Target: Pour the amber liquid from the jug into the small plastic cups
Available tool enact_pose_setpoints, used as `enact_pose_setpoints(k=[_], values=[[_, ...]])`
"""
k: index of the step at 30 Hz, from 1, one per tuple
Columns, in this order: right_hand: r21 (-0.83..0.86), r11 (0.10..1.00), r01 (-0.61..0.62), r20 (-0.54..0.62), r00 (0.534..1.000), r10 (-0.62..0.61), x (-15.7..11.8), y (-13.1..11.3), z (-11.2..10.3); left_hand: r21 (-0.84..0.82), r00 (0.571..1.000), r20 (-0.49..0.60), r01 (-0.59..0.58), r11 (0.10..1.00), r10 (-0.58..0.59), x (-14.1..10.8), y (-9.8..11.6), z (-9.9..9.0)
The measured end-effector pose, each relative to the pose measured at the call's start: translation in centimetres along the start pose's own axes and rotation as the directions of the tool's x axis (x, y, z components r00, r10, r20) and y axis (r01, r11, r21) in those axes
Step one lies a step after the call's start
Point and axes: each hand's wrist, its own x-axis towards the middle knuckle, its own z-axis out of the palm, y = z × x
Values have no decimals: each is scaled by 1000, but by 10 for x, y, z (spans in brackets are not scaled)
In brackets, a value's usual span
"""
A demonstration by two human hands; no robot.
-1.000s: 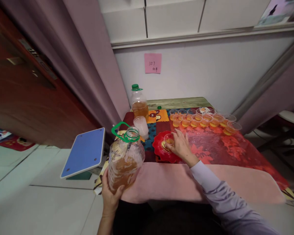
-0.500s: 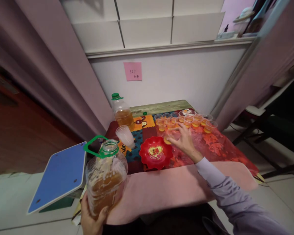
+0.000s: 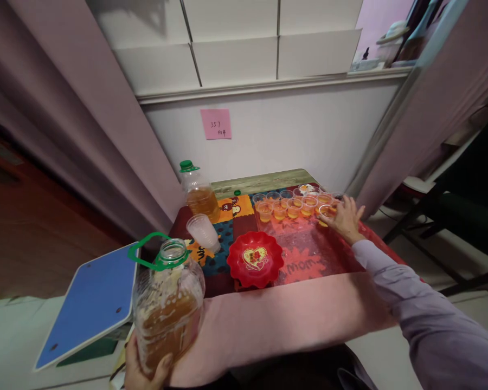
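My left hand (image 3: 146, 365) is wrapped round the lower part of a large clear plastic jug (image 3: 168, 311). The jug is uncapped, has a green handle at its neck and is partly filled with amber liquid. Over at the right end of the cup rows, my right hand (image 3: 347, 219) grips a clear plastic cup (image 3: 326, 215) at its side, with amber liquid in the bottom. Its other fingers are raised and spread. Several similar cups (image 3: 294, 207) stand in rows beside it, those in front holding a little amber liquid. My hand partly hides the rightmost cups.
A red scalloped bowl (image 3: 256, 273) sits mid-table. Left of it lies a stack of clear cups (image 3: 203, 232). Behind stand a second, capped jug (image 3: 202, 200) and a loose green cap (image 3: 237, 193). A blue board (image 3: 91, 300) leans at the left.
My right hand has carried a cup from beside the red bowl rightward to the end of the cup rows. My left hand still holds the jug. The view has shifted slightly.
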Motion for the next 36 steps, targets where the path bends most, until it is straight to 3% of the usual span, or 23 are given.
enact_pose_setpoints(k=[5,12,18,21,23,25,27,29,30,32,34,36], values=[[-38,999,-20,33,999,21,6,8,5,-4,1000,-2,-21,1000,21,1,-1,-1],[-19,1000,-20,2,1000,20,1,-1,-2,-16,1000,1,-25,1000,25,0,-5,-2],[108,994,10,-77,997,-2,-5,-27,-24,-84,999,34,-30,996,33,-3,-11,0],[300,930,212,-155,973,-172,-10,-74,-42,-145,997,52,-45,988,53,-7,-9,2],[492,787,372,-177,928,-328,-19,-120,-59,-164,996,37,-71,984,78,-10,-5,5],[666,625,406,-130,889,-439,-34,-175,-77,-167,994,19,-106,980,111,-12,-1,6],[758,502,416,-76,821,-566,-49,-232,-92,-172,990,11,-136,976,140,-13,3,7],[756,439,485,-47,710,-703,-61,-288,-101,-184,988,37,-143,972,153,-14,5,6],[736,416,534,-29,639,-769,-65,-313,-103,-192,987,54,-139,972,152,-14,5,5],[655,430,622,39,540,-841,-71,-355,-102,-208,986,78,-128,970,146,-13,5,4],[543,480,689,146,485,-862,-74,-386,-97,-222,986,82,-123,967,144,-13,4,3],[443,520,730,238,464,-853,-76,-406,-91,-235,985,87,-123,964,147,-14,3,3]])
